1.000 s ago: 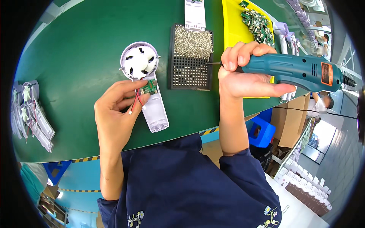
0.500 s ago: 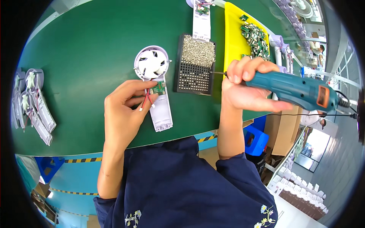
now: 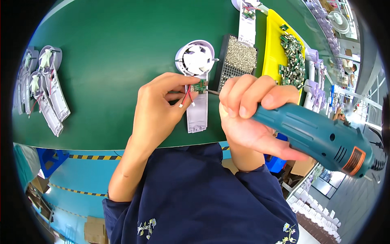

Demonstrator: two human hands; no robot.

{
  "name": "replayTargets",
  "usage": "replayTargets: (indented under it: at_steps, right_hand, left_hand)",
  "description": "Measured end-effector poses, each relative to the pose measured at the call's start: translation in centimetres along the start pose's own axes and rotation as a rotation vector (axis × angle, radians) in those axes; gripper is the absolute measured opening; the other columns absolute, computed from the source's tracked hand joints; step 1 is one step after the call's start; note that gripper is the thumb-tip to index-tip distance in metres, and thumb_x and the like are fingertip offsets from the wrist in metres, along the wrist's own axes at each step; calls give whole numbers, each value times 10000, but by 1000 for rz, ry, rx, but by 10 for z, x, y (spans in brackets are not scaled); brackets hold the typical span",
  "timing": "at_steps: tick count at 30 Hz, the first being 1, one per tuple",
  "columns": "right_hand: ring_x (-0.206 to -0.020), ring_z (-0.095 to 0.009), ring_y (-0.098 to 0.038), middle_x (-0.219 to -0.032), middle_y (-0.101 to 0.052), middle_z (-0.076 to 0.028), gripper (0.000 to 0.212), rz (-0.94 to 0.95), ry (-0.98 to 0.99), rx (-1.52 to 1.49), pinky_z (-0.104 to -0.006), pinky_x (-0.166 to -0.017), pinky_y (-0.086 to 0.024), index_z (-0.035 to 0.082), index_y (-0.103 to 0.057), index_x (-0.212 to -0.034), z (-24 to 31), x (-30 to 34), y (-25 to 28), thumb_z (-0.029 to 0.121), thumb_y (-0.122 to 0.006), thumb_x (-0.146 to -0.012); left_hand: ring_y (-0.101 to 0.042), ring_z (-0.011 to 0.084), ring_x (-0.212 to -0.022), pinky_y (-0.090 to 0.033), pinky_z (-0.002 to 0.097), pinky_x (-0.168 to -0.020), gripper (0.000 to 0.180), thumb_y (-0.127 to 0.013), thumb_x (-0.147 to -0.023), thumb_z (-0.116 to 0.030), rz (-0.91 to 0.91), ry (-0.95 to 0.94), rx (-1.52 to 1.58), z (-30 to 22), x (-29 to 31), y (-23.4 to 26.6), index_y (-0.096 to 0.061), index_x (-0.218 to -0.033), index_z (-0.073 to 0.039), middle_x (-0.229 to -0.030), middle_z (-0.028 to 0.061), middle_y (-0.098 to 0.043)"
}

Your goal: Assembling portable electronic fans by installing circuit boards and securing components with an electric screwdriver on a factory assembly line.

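Observation:
A white handheld-fan shell half (image 3: 197,118) lies on the green table with its round fan head (image 3: 198,59) pointing away from me. My left hand (image 3: 158,107) pinches a small green circuit board (image 3: 199,86) against the shell's handle, just below the fan head. Red and black wires (image 3: 187,96) with white plugs hang by its fingertips. My right hand (image 3: 260,116) is wrapped round a teal electric screwdriver (image 3: 317,134) held tilted, its bit (image 3: 213,92) pointing left at the board's right edge. Whether a screw sits on the tip is too small to tell.
A black screw tray (image 3: 224,65) full of small silver screws stands right of the shell. Beyond it are another shell half (image 3: 246,30) and a yellow tray (image 3: 273,44) of green boards. More shell halves (image 3: 53,95) lie at the left.
My right hand has brought the screwdriver from the screw tray leftward to the circuit board. My left hand stays at the board. The whole view has shifted a little.

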State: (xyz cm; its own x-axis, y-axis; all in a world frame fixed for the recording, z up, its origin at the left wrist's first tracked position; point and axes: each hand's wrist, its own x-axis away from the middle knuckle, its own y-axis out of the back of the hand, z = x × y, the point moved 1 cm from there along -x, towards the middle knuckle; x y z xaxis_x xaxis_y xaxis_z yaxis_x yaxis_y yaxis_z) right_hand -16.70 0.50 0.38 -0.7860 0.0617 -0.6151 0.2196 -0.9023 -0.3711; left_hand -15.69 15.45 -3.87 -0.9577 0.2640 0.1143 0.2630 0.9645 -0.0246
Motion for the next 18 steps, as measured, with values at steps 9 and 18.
replayTargets:
  at_steps: [9,18]
  right_hand:
    - [-547,-182,-417,-711,-473,-75,885,16,-46,-10,-307,-474,-325,55,-456,-1013,-11,3,1,887,-443,-711]
    - [-603,-212,-471,-732,-515,-119,938,55,-83,-57,-326,-547,-392,14,-477,-992,-17,4,-5,868,-580,-618]
  left_hand:
    - [-651,171,-742,-591,289,-732,237,-684,-770,90,-11,-3,15,-2,0,0,-697,-992,8,-864,104,-642]
    - [-664,191,-751,-595,300,-747,240,-680,-764,93,-18,-13,12,-2,-1,2,-696,-989,10,-874,117,-647]
